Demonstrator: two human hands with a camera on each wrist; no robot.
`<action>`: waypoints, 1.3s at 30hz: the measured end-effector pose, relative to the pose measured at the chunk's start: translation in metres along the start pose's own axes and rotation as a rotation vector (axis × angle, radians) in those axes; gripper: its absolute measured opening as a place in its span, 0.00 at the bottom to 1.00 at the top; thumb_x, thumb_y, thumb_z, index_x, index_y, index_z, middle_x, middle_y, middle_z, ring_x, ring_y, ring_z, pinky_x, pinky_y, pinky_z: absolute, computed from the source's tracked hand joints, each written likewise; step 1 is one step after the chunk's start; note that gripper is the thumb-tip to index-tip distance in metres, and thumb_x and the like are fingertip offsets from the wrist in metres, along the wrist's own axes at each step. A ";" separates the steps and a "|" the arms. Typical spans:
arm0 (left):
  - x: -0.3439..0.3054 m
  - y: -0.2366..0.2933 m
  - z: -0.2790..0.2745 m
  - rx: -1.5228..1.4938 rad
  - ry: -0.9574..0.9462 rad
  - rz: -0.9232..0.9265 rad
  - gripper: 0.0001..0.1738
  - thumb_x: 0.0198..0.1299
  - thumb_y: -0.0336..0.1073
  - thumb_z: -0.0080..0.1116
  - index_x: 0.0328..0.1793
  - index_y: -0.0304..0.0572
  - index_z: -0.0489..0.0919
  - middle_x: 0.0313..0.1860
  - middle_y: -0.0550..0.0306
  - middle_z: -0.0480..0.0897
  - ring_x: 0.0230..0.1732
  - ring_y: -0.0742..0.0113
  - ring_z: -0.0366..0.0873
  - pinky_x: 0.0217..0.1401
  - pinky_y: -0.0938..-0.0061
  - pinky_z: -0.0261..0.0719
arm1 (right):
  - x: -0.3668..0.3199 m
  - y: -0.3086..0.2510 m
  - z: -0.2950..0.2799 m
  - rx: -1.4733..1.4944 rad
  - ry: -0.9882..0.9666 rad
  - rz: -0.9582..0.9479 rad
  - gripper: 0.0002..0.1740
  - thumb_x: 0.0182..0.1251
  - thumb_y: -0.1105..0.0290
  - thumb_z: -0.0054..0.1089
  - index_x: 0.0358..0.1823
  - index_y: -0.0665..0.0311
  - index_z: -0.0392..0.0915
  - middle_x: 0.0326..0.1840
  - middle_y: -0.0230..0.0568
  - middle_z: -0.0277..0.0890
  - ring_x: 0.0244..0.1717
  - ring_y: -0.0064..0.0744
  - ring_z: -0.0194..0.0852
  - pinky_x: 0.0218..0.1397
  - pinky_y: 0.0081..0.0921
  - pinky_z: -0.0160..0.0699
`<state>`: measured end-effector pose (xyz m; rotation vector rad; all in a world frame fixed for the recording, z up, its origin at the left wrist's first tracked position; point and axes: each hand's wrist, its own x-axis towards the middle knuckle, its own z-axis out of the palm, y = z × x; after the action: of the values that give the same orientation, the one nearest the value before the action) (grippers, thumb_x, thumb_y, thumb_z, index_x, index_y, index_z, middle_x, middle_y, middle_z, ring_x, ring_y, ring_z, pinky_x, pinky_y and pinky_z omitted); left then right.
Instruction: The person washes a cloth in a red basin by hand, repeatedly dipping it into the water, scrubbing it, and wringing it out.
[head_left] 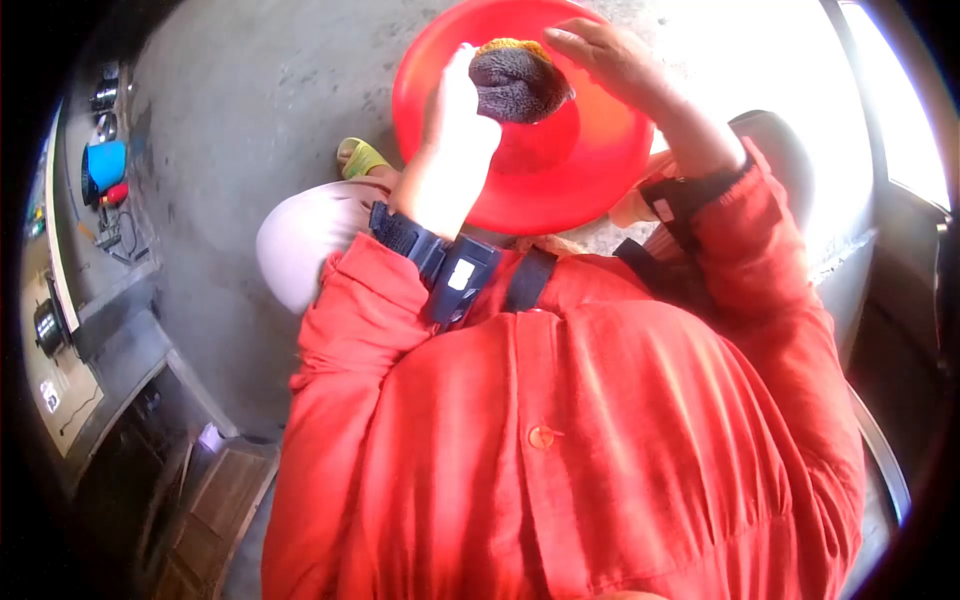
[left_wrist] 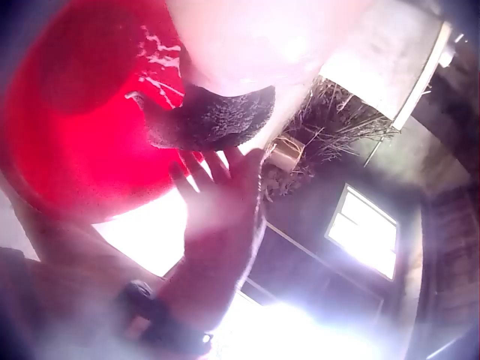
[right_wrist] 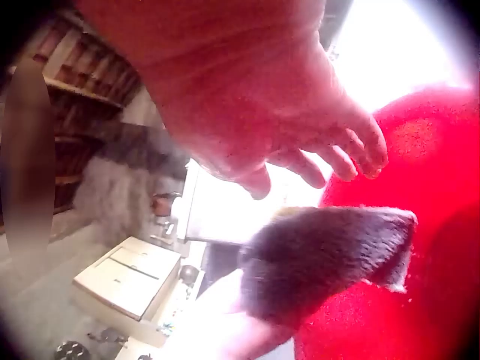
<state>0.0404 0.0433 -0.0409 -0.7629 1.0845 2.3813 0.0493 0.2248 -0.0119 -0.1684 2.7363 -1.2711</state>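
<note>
My left hand grips a folded, fuzzy dark grey cloth with a yellow edge along its top. Both are over a wide red basin. In the right wrist view, the cloth sticks out from my left hand, which is washed out by glare. My right hand hovers beside the cloth, holding nothing. Its fingers are spread and nearly straight in the left wrist view, where the right hand appears just below the cloth. Bright streaks show against the basin there.
A foot in a yellow-green slipper is left of the basin on the grey floor. Far left are a blue container and a red item. Dry twigs and a pale cabinet stand farther off.
</note>
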 end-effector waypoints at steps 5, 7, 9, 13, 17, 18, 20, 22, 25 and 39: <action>-0.008 0.003 0.002 -0.013 0.054 0.014 0.14 0.68 0.42 0.45 0.47 0.40 0.77 0.41 0.51 0.82 0.43 0.56 0.81 0.48 0.61 0.81 | -0.015 0.006 0.033 1.136 -0.208 0.495 0.34 0.65 0.43 0.53 0.53 0.70 0.76 0.45 0.39 0.80 0.45 0.33 0.78 0.44 0.26 0.77; 0.010 -0.008 -0.008 -0.055 0.057 0.017 0.15 0.69 0.44 0.44 0.48 0.42 0.76 0.41 0.53 0.82 0.42 0.59 0.80 0.47 0.64 0.80 | -0.015 0.005 0.034 0.820 -0.064 0.280 0.32 0.64 0.47 0.58 0.54 0.70 0.75 0.45 0.41 0.80 0.45 0.31 0.78 0.45 0.27 0.77; 0.017 -0.013 -0.017 -0.063 0.013 0.041 0.19 0.70 0.48 0.41 0.47 0.42 0.76 0.43 0.53 0.81 0.44 0.60 0.79 0.50 0.65 0.78 | -0.013 0.003 0.041 0.318 0.154 -0.082 0.25 0.59 0.57 0.66 0.53 0.63 0.75 0.45 0.45 0.79 0.42 0.37 0.80 0.46 0.31 0.79; -0.020 0.001 -0.004 0.028 -0.177 -0.030 0.28 0.71 0.57 0.31 0.49 0.44 0.75 0.45 0.53 0.80 0.49 0.62 0.77 0.55 0.67 0.74 | -0.028 -0.056 0.031 -0.136 0.248 -0.527 0.17 0.53 0.72 0.65 0.46 0.54 0.76 0.43 0.41 0.72 0.41 0.44 0.78 0.37 0.32 0.81; -0.009 -0.008 -0.059 -0.040 -0.687 -0.079 0.27 0.69 0.60 0.30 0.51 0.50 0.74 0.46 0.56 0.78 0.50 0.61 0.75 0.55 0.66 0.73 | -0.043 -0.077 0.053 -0.235 0.220 -0.667 0.14 0.53 0.69 0.64 0.41 0.53 0.75 0.38 0.37 0.71 0.38 0.35 0.77 0.31 0.28 0.78; -0.022 -0.008 -0.059 -0.001 -0.622 -0.068 0.26 0.69 0.59 0.31 0.51 0.50 0.74 0.47 0.56 0.77 0.50 0.61 0.75 0.55 0.65 0.73 | -0.042 -0.074 0.059 -0.263 0.237 -0.688 0.13 0.53 0.68 0.64 0.41 0.54 0.74 0.37 0.36 0.70 0.37 0.35 0.76 0.30 0.28 0.77; -0.024 -0.015 -0.058 0.014 -0.485 -0.092 0.24 0.69 0.56 0.33 0.51 0.50 0.73 0.47 0.56 0.77 0.50 0.61 0.75 0.55 0.65 0.73 | -0.033 -0.065 0.065 -0.257 0.253 -0.716 0.11 0.54 0.67 0.63 0.40 0.54 0.73 0.36 0.35 0.70 0.36 0.36 0.75 0.30 0.29 0.77; -0.015 -0.022 -0.045 -0.016 -0.253 -0.142 0.21 0.69 0.54 0.35 0.52 0.50 0.73 0.48 0.56 0.77 0.51 0.61 0.75 0.55 0.65 0.73 | -0.022 -0.055 0.068 -0.331 0.196 -0.565 0.09 0.58 0.64 0.60 0.38 0.55 0.73 0.35 0.37 0.70 0.37 0.40 0.75 0.33 0.34 0.77; 0.006 -0.031 -0.024 -0.086 -0.220 -0.138 0.18 0.70 0.49 0.38 0.53 0.48 0.73 0.51 0.56 0.77 0.52 0.60 0.74 0.55 0.65 0.74 | 0.001 -0.035 0.067 -0.289 0.197 -0.263 0.10 0.63 0.62 0.55 0.40 0.59 0.74 0.32 0.46 0.77 0.35 0.50 0.78 0.37 0.41 0.77; 0.013 -0.017 -0.012 0.143 -0.043 0.049 0.21 0.68 0.51 0.44 0.48 0.42 0.78 0.46 0.52 0.82 0.49 0.60 0.80 0.54 0.64 0.78 | -0.002 0.007 0.041 0.852 0.000 0.218 0.20 0.61 0.62 0.66 0.52 0.64 0.77 0.42 0.35 0.79 0.45 0.22 0.77 0.46 0.22 0.77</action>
<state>0.0435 0.0458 -0.0651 -0.6399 1.2527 2.3189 0.0571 0.1988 -0.0437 0.2042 1.9000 -2.1790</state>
